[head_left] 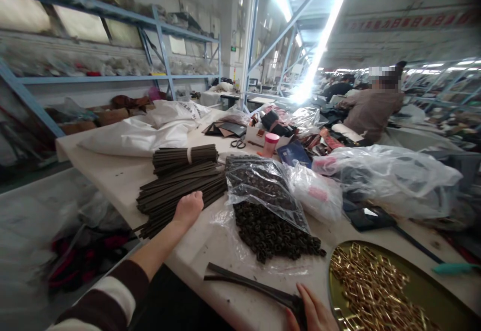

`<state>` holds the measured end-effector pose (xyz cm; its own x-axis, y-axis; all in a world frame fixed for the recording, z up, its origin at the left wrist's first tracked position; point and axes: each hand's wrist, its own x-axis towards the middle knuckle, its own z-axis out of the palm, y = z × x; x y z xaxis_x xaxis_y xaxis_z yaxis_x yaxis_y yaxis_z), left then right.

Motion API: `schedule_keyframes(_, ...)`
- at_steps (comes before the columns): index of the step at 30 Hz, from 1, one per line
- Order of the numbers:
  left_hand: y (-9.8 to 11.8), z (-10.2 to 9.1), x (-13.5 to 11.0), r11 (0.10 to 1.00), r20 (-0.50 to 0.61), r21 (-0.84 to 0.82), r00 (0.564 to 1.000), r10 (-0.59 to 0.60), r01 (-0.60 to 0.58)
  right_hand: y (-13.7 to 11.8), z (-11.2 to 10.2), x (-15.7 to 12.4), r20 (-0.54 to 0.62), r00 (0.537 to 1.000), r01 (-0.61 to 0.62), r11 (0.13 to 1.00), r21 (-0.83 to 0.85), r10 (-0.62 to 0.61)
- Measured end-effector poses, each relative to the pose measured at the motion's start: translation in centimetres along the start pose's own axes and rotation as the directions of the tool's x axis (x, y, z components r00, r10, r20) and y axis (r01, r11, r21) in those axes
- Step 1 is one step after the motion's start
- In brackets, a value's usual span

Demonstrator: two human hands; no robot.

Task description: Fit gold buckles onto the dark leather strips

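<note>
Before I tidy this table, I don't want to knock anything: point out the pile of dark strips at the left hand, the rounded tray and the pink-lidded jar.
Pile of dark strips [175,189], head view: middle of its top.
Rounded tray [428,281], head view: bare inner surface.
Pink-lidded jar [269,148], head view: its side.

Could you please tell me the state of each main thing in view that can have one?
Left hand, curled on strip pile; grip hidden.
Strip pile, no band showing.
Strip bundle, banded.
Right hand, closed on dark strips.
Bag, open, loops spilling out.
Jar, lidded.
Tray, part-filled with gold pieces.
Lights, on.
</note>
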<state>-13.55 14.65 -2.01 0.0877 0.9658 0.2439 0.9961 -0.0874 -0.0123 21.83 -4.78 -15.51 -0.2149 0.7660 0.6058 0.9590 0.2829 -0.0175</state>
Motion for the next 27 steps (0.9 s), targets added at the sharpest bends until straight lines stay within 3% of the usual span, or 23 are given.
schedule_keyframes(4,2.4,-6.2,-1.9,0.989,-0.073,-0.128,0.995,0.070,-0.079,-1.5,-1.9,1.2,0.110,0.974,-0.211,0.970,0.124,0.198)
schedule_keyframes(5,3.5,-7.5,-2.9,0.945,-0.075,-0.311,0.994,0.085,-0.105,-1.8,-2.5,1.5,0.135,0.961,-0.261,0.952,0.159,0.241)
schedule_keyframes(6,4.7,-8.5,-4.2,0.858,-0.007,-0.502,0.992,0.124,-0.111,-2.1,-3.1,1.7,0.141,0.950,-0.302,0.932,0.200,0.278)
schedule_keyframes(7,6.0,-9.1,-5.6,0.736,0.140,-0.674,0.969,0.204,-0.058,-2.4,-3.8,2.0,0.142,0.943,-0.330,0.910,0.252,0.302)
schedule_keyframes(8,7.4,-9.4,-7.2,0.597,0.313,-0.799,0.902,0.299,0.079,-2.8,-4.5,2.2,0.140,0.933,-0.358,0.880,0.313,0.330)
schedule_keyframes(9,8.7,-9.4,-8.8,0.472,0.478,-0.837,0.788,0.388,0.275,-3.1,-5.4,2.6,0.142,0.919,-0.393,0.835,0.385,0.367)
schedule_keyframes(10,10.0,-9.2,-10.4,0.386,0.587,-0.807,0.672,0.451,0.447,-3.5,-6.4,3.0,0.162,0.896,-0.439,0.769,0.465,0.413)
schedule_keyframes(11,11.1,-8.8,-11.9,0.323,0.647,-0.757,0.586,0.487,0.567,-3.9,-7.5,3.5,0.211,0.855,-0.507,0.671,0.541,0.474)
schedule_keyframes(12,12.1,-8.4,-13.2,0.273,0.682,-0.704,0.516,0.519,0.656,-4.2,-8.5,4.0,0.264,0.801,-0.569,0.547,0.615,0.537)
schedule_keyframes(13,12.8,-8.0,-14.3,0.229,0.699,-0.662,0.477,0.533,0.714,-4.5,-9.4,4.6,0.341,0.743,-0.623,0.410,0.666,0.576)
schedule_keyframes(17,14.4,-7.5,-16.4,0.140,0.738,-0.570,0.430,0.519,0.809,-4.4,-11.2,5.9,0.570,0.601,-0.687,-0.003,0.727,0.560)
schedule_keyframes(20,15.1,-7.8,-16.7,0.135,0.761,-0.492,0.349,0.547,0.860,-3.8,-10.9,5.7,0.667,0.529,-0.689,-0.194,0.698,0.524)
schedule_keyframes(23,16.1,-7.7,-16.8,0.126,0.755,-0.443,0.293,0.587,0.887,-3.6,-10.4,5.5,0.710,0.501,-0.706,-0.241,0.666,0.495)
schedule_keyframes(27,17.2,-7.0,-16.3,0.118,0.750,-0.416,0.266,0.605,0.902,-3.4,-9.7,6.3,0.745,0.490,-0.724,-0.264,0.637,0.453)
